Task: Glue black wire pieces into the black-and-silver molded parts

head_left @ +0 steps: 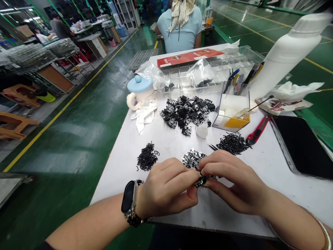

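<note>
My left hand (pixel 170 185) and my right hand (pixel 232 180) meet over the near part of the white table (pixel 122 180). Both pinch one small black part with shiny metal bits (pixel 201 180), mostly hidden by the fingers. Just behind them lies a heap of small silver metal pieces (pixel 191 158). Left of it is a pile of little black curved pieces (pixel 147 157); another black pile (pixel 232 143) sits to the right, with dark pointed tweezer tips (pixel 212 146) beside it. Farther back spreads a larger heap of black-and-metal parts (pixel 186 110).
A lidded mug (pixel 142 88) and crumpled tissue (pixel 145 116) stand at the left. On the right are a clear pen box (pixel 231 111), a red cutter (pixel 258 130), a phone (pixel 304 144) and a tall white bottle (pixel 288 55). A person (pixel 179 26) sits ahead.
</note>
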`<state>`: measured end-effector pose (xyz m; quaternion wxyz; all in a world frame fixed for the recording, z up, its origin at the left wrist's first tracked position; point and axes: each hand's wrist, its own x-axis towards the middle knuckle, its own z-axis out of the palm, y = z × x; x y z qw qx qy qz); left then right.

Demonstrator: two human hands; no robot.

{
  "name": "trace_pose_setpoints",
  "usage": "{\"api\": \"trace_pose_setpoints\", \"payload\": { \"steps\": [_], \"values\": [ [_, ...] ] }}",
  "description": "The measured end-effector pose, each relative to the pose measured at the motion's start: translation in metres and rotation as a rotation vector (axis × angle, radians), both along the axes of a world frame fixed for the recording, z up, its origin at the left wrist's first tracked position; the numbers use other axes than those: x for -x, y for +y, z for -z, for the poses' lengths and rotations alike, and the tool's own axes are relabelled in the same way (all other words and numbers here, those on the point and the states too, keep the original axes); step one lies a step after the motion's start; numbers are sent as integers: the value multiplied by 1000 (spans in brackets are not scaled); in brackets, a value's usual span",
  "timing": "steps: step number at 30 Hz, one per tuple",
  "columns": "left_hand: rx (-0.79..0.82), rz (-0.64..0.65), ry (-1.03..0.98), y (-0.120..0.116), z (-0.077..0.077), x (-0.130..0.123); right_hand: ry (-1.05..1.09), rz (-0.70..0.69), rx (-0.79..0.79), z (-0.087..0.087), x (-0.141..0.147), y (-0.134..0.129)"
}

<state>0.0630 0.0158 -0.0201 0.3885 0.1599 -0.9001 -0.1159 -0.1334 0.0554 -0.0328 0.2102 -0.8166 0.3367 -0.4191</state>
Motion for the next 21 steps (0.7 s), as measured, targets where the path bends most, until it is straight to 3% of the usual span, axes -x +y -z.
{"api": "trace_pose_setpoints", "payload": {
  "steps": [9, 11, 13, 15, 18, 19, 21],
  "values": [
    [13, 9, -17, -1, 1, 0, 12, -7, -29, -1, 1, 3],
    [27, 8, -43, 0, 2, 0, 41, -25, -54, -5, 8, 3],
    [59, 19, -61, 1, 3, 0, 50, 46, -42, -10, 22, -1],
    [101, 26, -74, 1, 5, 1, -29, 303, 97, -16, 40, -8],
    [148, 47, -81, 1, 7, 1, -124, 891, 343, -24, 68, -25],
    [156, 57, -77, 1, 8, 2, -63, 1027, 342, -27, 76, -30],
    [167, 58, -68, 0, 8, 2, 106, 1124, 231, -30, 85, -39]
  ]
}}
